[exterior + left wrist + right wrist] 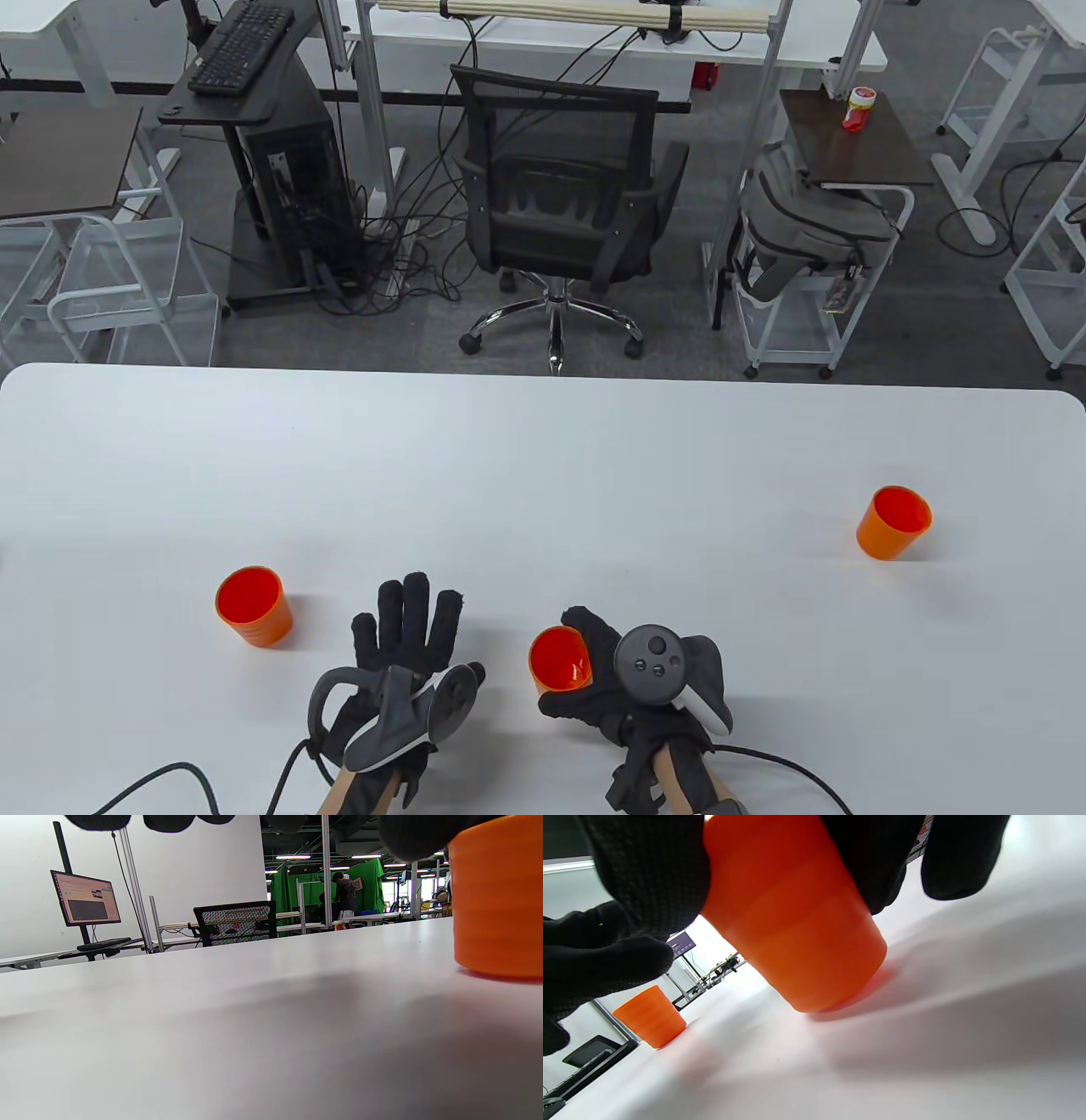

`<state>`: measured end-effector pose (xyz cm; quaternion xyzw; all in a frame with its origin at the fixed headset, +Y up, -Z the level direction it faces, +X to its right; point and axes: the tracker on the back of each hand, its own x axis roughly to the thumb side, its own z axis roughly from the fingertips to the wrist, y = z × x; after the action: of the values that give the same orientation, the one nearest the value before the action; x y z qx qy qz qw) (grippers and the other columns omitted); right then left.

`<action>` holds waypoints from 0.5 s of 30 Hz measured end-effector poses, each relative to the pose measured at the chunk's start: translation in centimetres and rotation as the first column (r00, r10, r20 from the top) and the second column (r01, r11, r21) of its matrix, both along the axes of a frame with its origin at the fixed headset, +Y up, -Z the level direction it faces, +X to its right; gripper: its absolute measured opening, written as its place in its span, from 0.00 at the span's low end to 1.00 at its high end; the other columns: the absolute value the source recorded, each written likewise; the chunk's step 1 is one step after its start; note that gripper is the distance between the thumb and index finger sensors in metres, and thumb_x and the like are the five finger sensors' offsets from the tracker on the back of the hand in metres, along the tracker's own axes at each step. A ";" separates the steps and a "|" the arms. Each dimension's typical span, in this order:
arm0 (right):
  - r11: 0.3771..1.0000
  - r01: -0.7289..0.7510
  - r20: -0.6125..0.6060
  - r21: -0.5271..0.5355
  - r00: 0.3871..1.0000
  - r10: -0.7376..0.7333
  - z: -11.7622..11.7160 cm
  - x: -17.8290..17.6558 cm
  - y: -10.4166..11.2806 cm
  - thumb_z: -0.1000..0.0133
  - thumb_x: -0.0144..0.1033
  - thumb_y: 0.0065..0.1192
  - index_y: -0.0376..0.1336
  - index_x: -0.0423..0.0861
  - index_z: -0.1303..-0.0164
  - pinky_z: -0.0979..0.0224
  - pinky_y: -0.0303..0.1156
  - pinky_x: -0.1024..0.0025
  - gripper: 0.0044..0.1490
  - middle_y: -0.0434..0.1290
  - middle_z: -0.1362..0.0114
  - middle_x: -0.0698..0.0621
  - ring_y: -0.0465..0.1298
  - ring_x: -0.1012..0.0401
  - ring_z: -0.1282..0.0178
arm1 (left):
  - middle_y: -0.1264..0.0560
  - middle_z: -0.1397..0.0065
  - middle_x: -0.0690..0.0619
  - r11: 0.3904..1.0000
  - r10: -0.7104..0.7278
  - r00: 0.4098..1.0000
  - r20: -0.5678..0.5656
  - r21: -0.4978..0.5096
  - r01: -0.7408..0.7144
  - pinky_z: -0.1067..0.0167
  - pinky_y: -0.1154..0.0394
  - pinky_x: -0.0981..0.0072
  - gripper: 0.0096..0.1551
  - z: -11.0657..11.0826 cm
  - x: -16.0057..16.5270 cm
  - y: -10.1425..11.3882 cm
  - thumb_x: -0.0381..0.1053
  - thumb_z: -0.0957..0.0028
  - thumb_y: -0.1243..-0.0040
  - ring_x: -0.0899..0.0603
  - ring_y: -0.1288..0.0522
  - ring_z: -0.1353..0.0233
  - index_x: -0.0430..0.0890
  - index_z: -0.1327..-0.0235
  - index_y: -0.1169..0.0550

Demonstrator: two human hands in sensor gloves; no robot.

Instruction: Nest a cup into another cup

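Observation:
Three orange cups stand upright on the white table (543, 475). My right hand (570, 664) grips the middle cup (560, 660) near the front edge, thumb on one side and fingers on the other. In the right wrist view its fingers (649, 874) wrap this cup (797, 933), whose base is at the table surface. A second cup (253, 607) stands at the left and also shows in the right wrist view (651, 1016). A third cup (892, 521) stands far right. My left hand (420, 637) lies flat and empty between the left and middle cups, fingers spread.
The left wrist view looks low across the table, with the middle cup (496, 899) close at its right edge. An office chair (564, 195) and carts stand beyond the table's far edge.

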<state>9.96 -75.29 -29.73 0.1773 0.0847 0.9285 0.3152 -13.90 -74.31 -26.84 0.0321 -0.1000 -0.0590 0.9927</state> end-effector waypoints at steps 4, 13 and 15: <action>1.000 0.009 0.011 -0.011 1.000 -0.008 -0.1 0.2 -0.3 0.52 0.57 0.75 0.45 0.38 0.15 0.29 0.68 0.37 0.66 0.60 0.18 0.36 0.70 0.44 0.23 | 0.51 0.10 0.31 1.000 -0.005 1.000 -0.001 -0.002 0.005 0.27 0.40 0.25 0.53 0.0 0.0 0.0 0.74 0.42 0.53 0.22 0.46 0.16 0.45 0.13 0.48; 1.000 0.002 -0.027 -0.030 1.000 -0.003 -0.1 0.4 -0.2 0.51 0.59 0.73 0.42 0.35 0.14 0.28 0.64 0.33 0.69 0.56 0.16 0.33 0.65 0.39 0.20 | 0.51 0.10 0.31 1.000 -0.002 1.000 -0.013 0.001 0.002 0.26 0.40 0.25 0.53 0.0 -0.3 0.3 0.74 0.42 0.53 0.22 0.46 0.16 0.45 0.13 0.48; 0.998 0.001 -0.074 -0.069 0.997 -0.006 -0.2 0.7 0.3 0.50 0.61 0.72 0.37 0.36 0.12 0.27 0.60 0.29 0.72 0.51 0.14 0.31 0.59 0.35 0.18 | 0.51 0.10 0.31 1.000 0.004 1.000 -0.023 0.005 -0.004 0.26 0.40 0.25 0.53 0.0 -0.7 0.5 0.74 0.42 0.53 0.23 0.46 0.16 0.45 0.13 0.48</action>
<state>10.65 -75.03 -29.91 0.2010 0.1279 0.9171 0.3195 -14.57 -73.79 -26.87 0.0341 -0.0885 -0.0576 0.9938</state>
